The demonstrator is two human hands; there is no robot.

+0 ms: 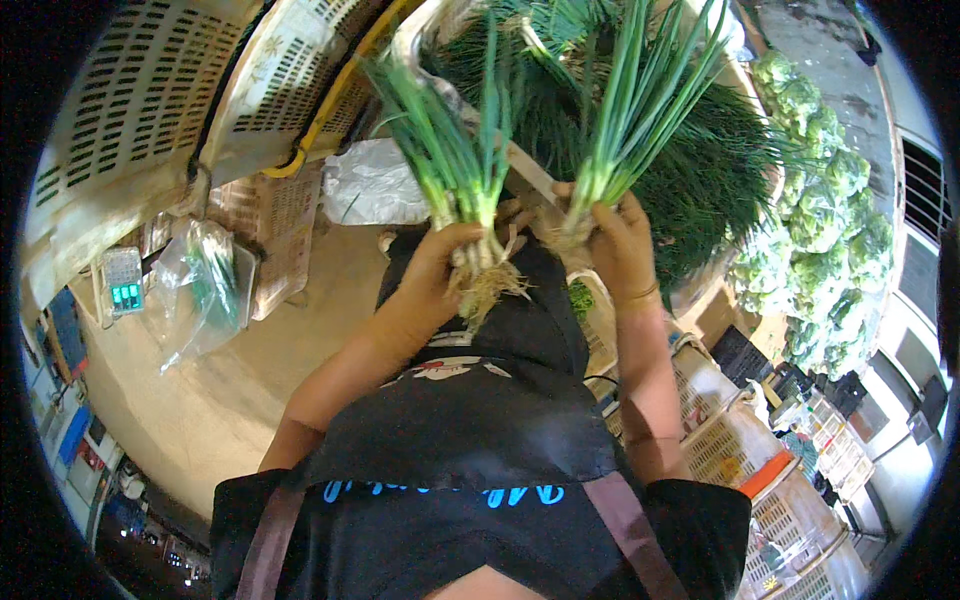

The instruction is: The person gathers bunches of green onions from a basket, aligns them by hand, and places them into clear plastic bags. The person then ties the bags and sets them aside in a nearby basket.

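Observation:
My left hand point(442, 259) grips a bunch of spring onions point(461, 165) near the white stem ends, its tangled roots hanging below the fingers. A second bunch of spring onions point(622, 127) is in my right hand point(622, 236), leaves pointing up and away from me. The two bunches are apart, both above my dark apron. Behind them a large basket point(409, 45) is heaped with dark green spring onions point(705, 157). Some fingers of both hands are hidden behind the stems.
At left, a digital scale point(124, 281) stands beside a clear plastic bag holding spring onions point(210, 270). Tall perforated plastic crates point(150, 75) line the upper left, near a white plastic bag point(375, 184). Bagged leafy green heads point(821, 202) are piled at right, above more crates point(712, 397).

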